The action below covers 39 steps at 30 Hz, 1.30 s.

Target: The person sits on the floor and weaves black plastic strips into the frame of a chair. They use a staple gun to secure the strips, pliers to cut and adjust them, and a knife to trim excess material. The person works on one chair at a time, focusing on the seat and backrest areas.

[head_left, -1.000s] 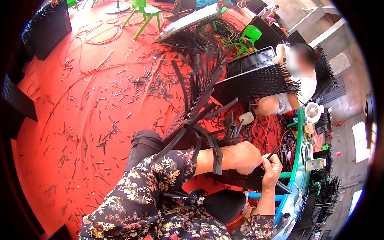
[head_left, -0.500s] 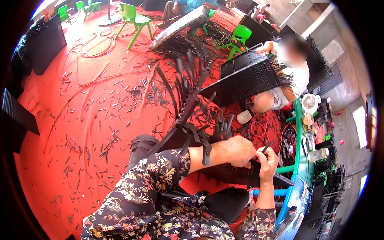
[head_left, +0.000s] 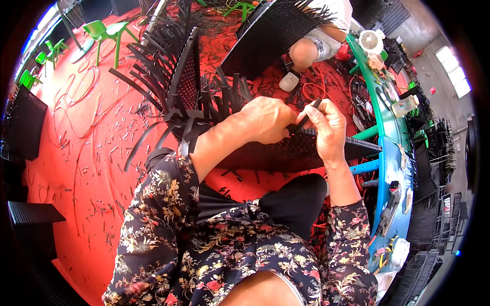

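Note:
Between my hands runs a short, flat black plastic strip [head_left: 309, 116], slanting over the edge of a black woven panel [head_left: 278, 154]. My right hand [head_left: 329, 127] pinches it between thumb and fingers, its upper end sticking out above them. Closed at the strip's lower end is my left hand [head_left: 268, 120]; its fingertips are partly hidden. The panel lies across in front of my knees, below both hands. Many loose black strip ends [head_left: 224, 99] stand up beyond my left forearm, along a woven side [head_left: 185, 76] that rises there.
A person [head_left: 326, 38] sits ahead behind another black woven piece [head_left: 273, 35]. To my right, a green and blue table [head_left: 380, 148] holds a jar [head_left: 405, 106], a white fan [head_left: 371, 42] and tools. Strip scraps litter the red floor [head_left: 97, 168]; green chairs [head_left: 106, 31] stand far left.
My view has tilted down and turned, so the other person sits higher in the picture. Both hands stay close together, and the strip between them now shows more plainly.

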Motion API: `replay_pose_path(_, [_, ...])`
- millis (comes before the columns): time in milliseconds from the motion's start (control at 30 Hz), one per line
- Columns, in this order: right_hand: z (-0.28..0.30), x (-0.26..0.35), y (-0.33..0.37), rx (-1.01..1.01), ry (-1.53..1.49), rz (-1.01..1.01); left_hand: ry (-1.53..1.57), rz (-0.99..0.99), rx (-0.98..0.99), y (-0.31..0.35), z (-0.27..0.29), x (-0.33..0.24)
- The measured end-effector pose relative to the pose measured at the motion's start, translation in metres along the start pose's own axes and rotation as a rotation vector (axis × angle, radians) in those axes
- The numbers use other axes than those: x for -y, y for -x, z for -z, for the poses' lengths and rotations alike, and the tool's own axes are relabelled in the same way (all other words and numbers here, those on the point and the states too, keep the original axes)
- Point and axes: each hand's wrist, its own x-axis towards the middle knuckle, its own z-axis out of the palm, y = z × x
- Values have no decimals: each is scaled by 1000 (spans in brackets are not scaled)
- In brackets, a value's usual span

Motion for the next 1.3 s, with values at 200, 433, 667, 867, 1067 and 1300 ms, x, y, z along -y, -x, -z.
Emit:
replay_pose_path(200, [-2,2,14,-27,-94,-11,43,-16,3,-1,1,4])
replay_pose_path(433, [-6,-3,27,-150,-510,-155,-63,-24,-156,7,-11,3])
replay_pose_path(667, [1,23,15,-64,-301,-111,-28,-15,-142,12,-13,2])
replay_pose_path(867, [-6,33,-13,-6,-93,-146,-63,-1,-180,16,-14,-7])
replay_pose_path(1067, [-6,-12,-64,-6,184,-154,-125,5,-202,14,-18,-14])
replay_pose_path(1300, [0,-74,-82,227,699,-243,-164,-19,-337,19,-25,-15])
